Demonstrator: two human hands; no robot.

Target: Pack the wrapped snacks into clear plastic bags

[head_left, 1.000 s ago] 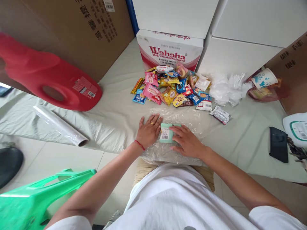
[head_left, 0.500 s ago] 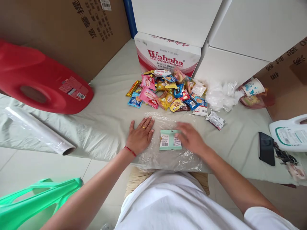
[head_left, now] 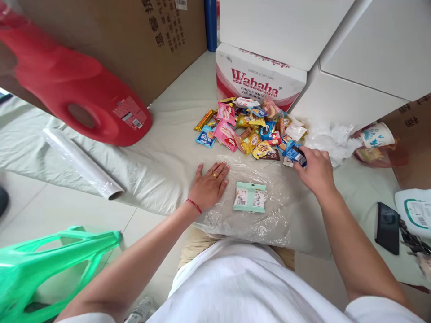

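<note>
My left hand (head_left: 209,184) lies flat with fingers spread, on the left edge of a sheet of clear plastic film (head_left: 218,217). On the film rests a mint-green snack packet (head_left: 249,197), its printed back facing up. My right hand (head_left: 316,169) pinches a small blue snack packet (head_left: 295,154) at the right end of a snack pile. That pile holds several wrapped snacks, among them a pink packet (head_left: 226,134), a yellow packet (head_left: 262,150) and a light-blue packet (head_left: 206,136). The right hand's fingertips are partly hidden behind the hand.
A red jug (head_left: 111,105) and a roll of plastic film (head_left: 81,163) lie to the left. Behind the snacks stands a Wahaha carton (head_left: 259,78). Crumpled clear bags (head_left: 332,139), a paper cup (head_left: 377,135) and a phone (head_left: 387,229) are at right. A green stool (head_left: 67,246) stands below.
My right hand has moved from beside the green packet to the pile's right end and grasped a blue packet. My left hand stays flat on the film. The camera view has shifted.
</note>
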